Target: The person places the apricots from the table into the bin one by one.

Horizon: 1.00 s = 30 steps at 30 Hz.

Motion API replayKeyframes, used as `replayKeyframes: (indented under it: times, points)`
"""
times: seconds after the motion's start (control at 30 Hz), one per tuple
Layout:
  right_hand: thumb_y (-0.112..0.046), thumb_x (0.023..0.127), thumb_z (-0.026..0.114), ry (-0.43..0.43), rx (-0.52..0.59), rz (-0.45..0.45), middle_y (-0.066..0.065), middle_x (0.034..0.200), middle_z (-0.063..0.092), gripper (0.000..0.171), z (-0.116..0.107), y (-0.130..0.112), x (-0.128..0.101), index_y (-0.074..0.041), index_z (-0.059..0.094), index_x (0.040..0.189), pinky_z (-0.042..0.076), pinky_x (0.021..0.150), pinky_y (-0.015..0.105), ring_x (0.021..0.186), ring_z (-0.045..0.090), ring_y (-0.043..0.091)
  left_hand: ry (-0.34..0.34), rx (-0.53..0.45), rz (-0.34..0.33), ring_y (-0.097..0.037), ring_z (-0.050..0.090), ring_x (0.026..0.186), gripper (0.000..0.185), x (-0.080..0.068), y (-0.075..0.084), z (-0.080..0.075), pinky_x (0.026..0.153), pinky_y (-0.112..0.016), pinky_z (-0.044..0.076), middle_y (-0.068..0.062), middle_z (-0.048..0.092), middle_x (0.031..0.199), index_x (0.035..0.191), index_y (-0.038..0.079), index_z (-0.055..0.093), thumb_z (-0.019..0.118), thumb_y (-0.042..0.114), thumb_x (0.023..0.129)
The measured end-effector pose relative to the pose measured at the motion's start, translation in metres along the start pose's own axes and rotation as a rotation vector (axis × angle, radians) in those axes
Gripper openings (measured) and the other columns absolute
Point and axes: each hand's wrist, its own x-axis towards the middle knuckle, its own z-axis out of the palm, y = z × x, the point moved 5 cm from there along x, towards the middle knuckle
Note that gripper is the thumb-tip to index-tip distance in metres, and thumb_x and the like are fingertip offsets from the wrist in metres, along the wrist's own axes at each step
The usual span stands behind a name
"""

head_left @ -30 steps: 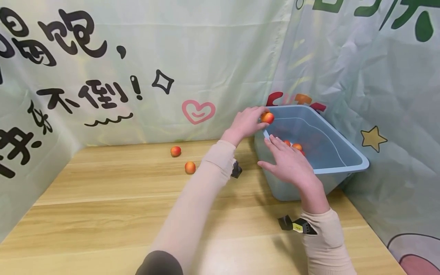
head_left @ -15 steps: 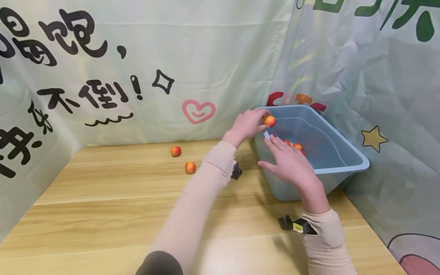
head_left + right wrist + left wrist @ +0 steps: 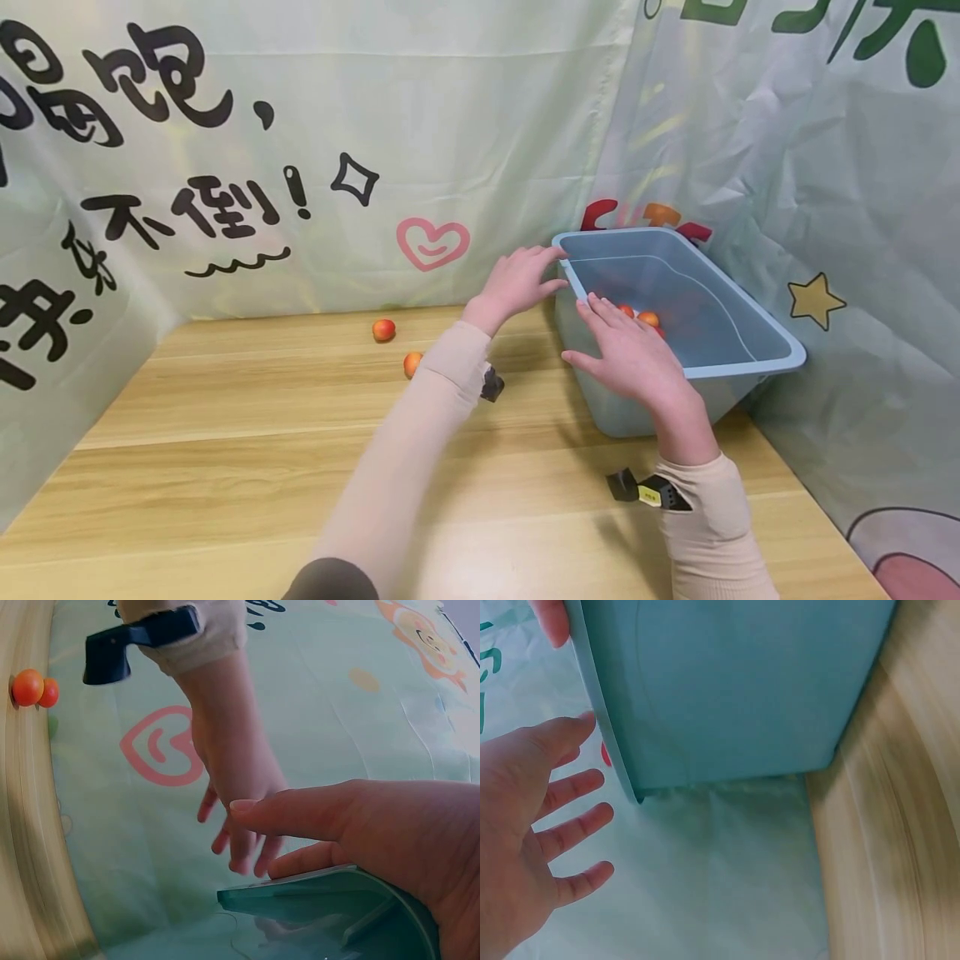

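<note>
My left hand (image 3: 517, 282), with nothing in it, hovers at the back left corner of a blue-grey plastic bin (image 3: 746, 367). In the left wrist view its fingers are spread beside the rim. My right hand (image 3: 636, 358) rests over the bin's near left rim, fingers straight and thumb held out to the side. Inside the bin, several small red-orange fruits (image 3: 648, 319) show past the right fingers, which partly hide them. Two more fruits lie on the table to the left, a redder one (image 3: 383, 330) and an orange one (image 3: 412, 364), the latter partly behind my left sleeve.
The wooden table (image 3: 247, 483) meets a printed pale green cloth (image 3: 495, 125) at the back and sides. The bin stands in the back right corner, close to the cloth. Small black devices (image 3: 649, 492) sit on both wrists.
The left hand has let go of a red-orange fruit over the bin's rim, and that fruit is out of sight. The hand has drawn back slightly left. The right hand has stayed put.
</note>
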Motion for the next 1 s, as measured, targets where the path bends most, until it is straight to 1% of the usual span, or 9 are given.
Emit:
replayKeyframes:
  times: [0.2, 0.33, 0.5, 0.73, 1.0]
  points:
    - [-0.047, 0.095, 0.057, 0.007, 0.003, -0.004, 0.017, 0.162, 0.018, 0.079, -0.001, 0.0, 0.0, -0.009, 0.023, 0.155, 0.022, 0.115, 0.062, 0.149, 0.02, 0.037, 0.013, 0.011, -0.019, -0.021, 0.052, 0.128, 0.05, -0.014, -0.013, -0.002, 0.101, -0.047, 0.044, 0.006, 0.055, 0.142, 0.14, 0.027, 0.05, 0.06, 0.045, 0.094]
    - [-0.047, 0.095, 0.056, 0.009, 0.006, -0.009, 0.017, 0.162, 0.018, 0.079, 0.0, 0.0, 0.001, -0.009, 0.023, 0.155, 0.022, 0.115, 0.061, 0.149, 0.02, 0.037, 0.021, 0.034, -0.011, -0.021, 0.052, 0.128, 0.049, -0.025, -0.02, -0.004, 0.101, -0.047, 0.045, 0.005, 0.055, 0.141, 0.139, 0.026, 0.051, 0.06, 0.046, 0.094]
    - [-0.046, 0.094, 0.057, 0.006, 0.008, -0.008, 0.018, 0.162, 0.019, 0.079, 0.0, 0.0, 0.001, -0.009, 0.023, 0.155, 0.022, 0.115, 0.061, 0.149, 0.019, 0.037, 0.015, 0.06, -0.003, -0.023, 0.052, 0.128, 0.049, -0.042, -0.03, -0.005, 0.101, -0.048, 0.045, 0.004, 0.057, 0.14, 0.138, 0.025, 0.052, 0.06, 0.046, 0.094]
    - [-0.046, 0.094, 0.057, 0.004, 0.019, -0.001, 0.017, 0.162, 0.019, 0.079, 0.0, 0.001, 0.0, -0.009, 0.023, 0.155, 0.021, 0.116, 0.061, 0.15, 0.018, 0.037, 0.008, 0.073, -0.007, -0.025, 0.05, 0.132, 0.053, -0.066, -0.046, -0.007, 0.106, -0.053, 0.04, 0.002, 0.056, 0.142, 0.14, 0.024, 0.051, 0.06, 0.047, 0.094]
    - [-0.047, 0.094, 0.057, 0.0, 0.031, -0.002, 0.016, 0.163, 0.018, 0.079, 0.0, 0.001, 0.0, -0.01, 0.021, 0.156, 0.02, 0.116, 0.061, 0.15, 0.017, 0.036, -0.015, 0.059, -0.069, -0.027, 0.049, 0.132, 0.053, -0.094, -0.069, -0.009, 0.105, -0.055, 0.039, -0.001, 0.056, 0.141, 0.139, 0.022, 0.052, 0.06, 0.048, 0.093]
